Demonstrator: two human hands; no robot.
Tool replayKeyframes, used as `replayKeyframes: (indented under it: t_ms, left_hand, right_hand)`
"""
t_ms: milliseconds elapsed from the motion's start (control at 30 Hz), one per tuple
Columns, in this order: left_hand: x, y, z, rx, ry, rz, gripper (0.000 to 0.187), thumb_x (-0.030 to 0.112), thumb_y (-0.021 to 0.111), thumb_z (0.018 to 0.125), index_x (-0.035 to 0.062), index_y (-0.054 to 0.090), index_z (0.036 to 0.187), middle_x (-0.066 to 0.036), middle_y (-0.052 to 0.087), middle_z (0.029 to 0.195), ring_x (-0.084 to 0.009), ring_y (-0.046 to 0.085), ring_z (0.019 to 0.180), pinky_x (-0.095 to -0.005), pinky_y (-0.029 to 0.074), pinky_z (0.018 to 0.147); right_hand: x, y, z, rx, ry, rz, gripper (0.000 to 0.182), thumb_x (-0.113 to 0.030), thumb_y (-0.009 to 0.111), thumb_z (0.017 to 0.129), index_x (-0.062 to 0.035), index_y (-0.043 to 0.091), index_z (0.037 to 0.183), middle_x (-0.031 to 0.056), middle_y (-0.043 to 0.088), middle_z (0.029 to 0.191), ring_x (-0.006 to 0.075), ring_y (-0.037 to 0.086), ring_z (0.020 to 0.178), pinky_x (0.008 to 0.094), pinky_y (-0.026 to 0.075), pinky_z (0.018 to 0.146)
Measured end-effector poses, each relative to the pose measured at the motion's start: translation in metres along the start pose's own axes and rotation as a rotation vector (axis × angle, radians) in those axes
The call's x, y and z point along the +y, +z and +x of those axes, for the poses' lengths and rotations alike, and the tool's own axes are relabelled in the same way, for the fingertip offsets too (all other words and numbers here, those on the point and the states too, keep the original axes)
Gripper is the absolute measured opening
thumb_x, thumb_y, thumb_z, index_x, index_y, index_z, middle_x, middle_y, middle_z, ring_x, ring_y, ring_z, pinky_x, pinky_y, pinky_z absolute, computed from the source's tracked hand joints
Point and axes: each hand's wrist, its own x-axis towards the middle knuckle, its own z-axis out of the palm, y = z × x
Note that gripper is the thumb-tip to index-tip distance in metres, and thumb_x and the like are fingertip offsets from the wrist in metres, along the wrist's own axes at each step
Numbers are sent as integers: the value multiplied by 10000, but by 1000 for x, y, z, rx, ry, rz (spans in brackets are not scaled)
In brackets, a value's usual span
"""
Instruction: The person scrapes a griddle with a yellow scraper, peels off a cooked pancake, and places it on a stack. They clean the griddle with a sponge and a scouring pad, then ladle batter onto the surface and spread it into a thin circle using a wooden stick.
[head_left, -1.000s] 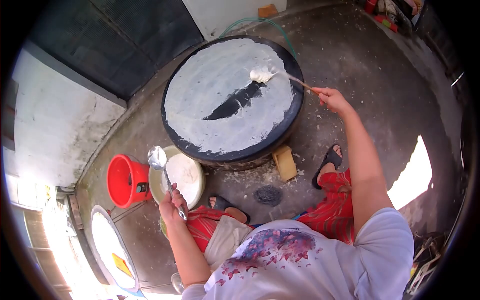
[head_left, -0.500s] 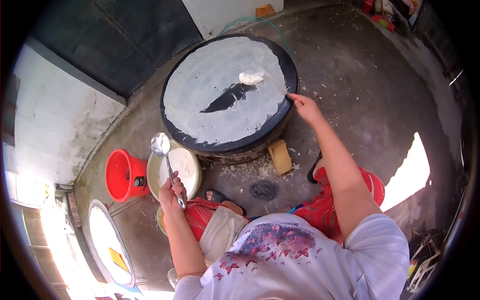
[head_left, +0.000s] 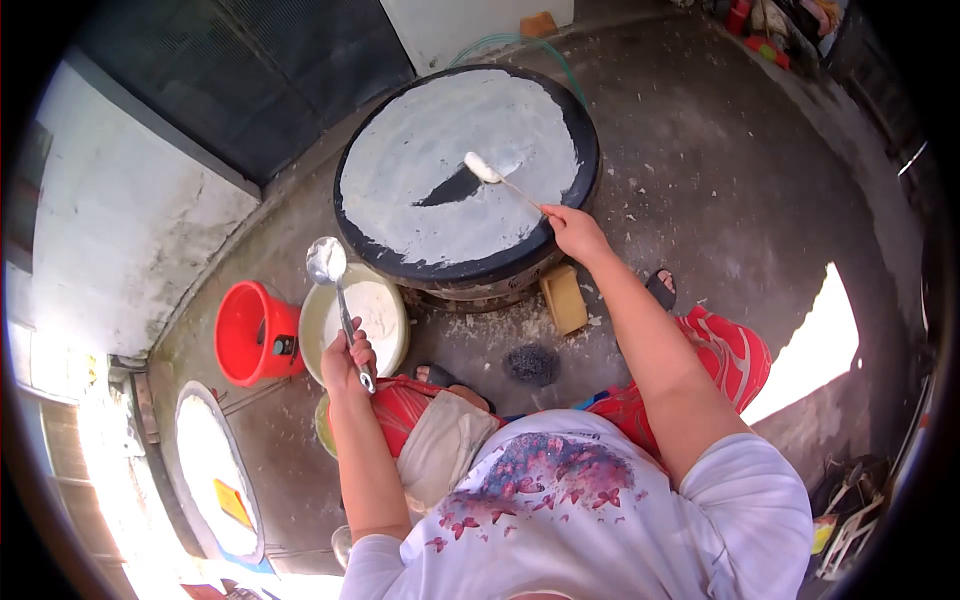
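Note:
A large round black griddle stands in front of me, covered by a thin layer of white batter. Near its middle a dark bare patch shows through. My right hand, closed on a thin-handled spreader, is over the griddle's near right edge. A thick lump of batter sits at the spreader's far end, hiding that end. My left hand grips a metal ladle whose batter-coated bowl is raised beside the griddle. Below it is a pale basin of white batter.
A red bucket stands left of the basin. A yellow block and a dark wiry pad lie before the griddle. At lower left is a round white board bearing a yellow scraper. A green hose runs behind.
My right hand has moved left and nearer to me with the spreader. The lump has shifted left, and the bare patch has become smaller. My left hand still holds the ladle up.

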Motion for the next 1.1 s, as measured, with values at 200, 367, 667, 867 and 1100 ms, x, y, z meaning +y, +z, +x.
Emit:
replayKeyframes:
  t_ms: [200,367,667,867,1100]
  left_hand:
    - [9,3,-18,-26,51,46,311,210,321,936,-36,429,1092,-62,444,729,-89,358,480,-204,311,385]
    - [19,7,-35,252,324,554,200,173,373,911,-10,434,959,-97,491,673,-110,425,470,-234,346,375]
    - [47,-22,-76,328,503,1070,176,113,422,878,26,542,974,-1,484,575,-65,430,427,-190,300,324]
    - [27,-23,-82,720,1041,1946,322,112,475,830,36,537,1137,-124,570,687,-271,589,662,-363,466,638]
    - [22,-34,-74,298,1217,1740,364,105,463,857,4,460,1206,-111,531,620,-208,545,511,-303,431,475]
  right_hand:
    - [2,-30,-18,-27,107,45,292,-148,440,868,-127,563,1131,124,632,876,221,615,727,317,476,663]
    - [17,27,-41,73,108,143,307,-107,453,844,-126,552,1134,154,618,852,258,610,728,330,471,669]
    - [23,37,-41,123,68,77,288,-118,452,853,-127,560,1120,135,595,782,232,577,707,329,456,644]
    - [-41,53,-58,48,107,-5,292,-144,461,844,-134,557,1120,198,594,930,342,574,868,399,452,744]
    - [-15,57,-60,83,131,71,290,-149,458,846,-112,554,1118,204,596,912,358,565,868,411,451,735]
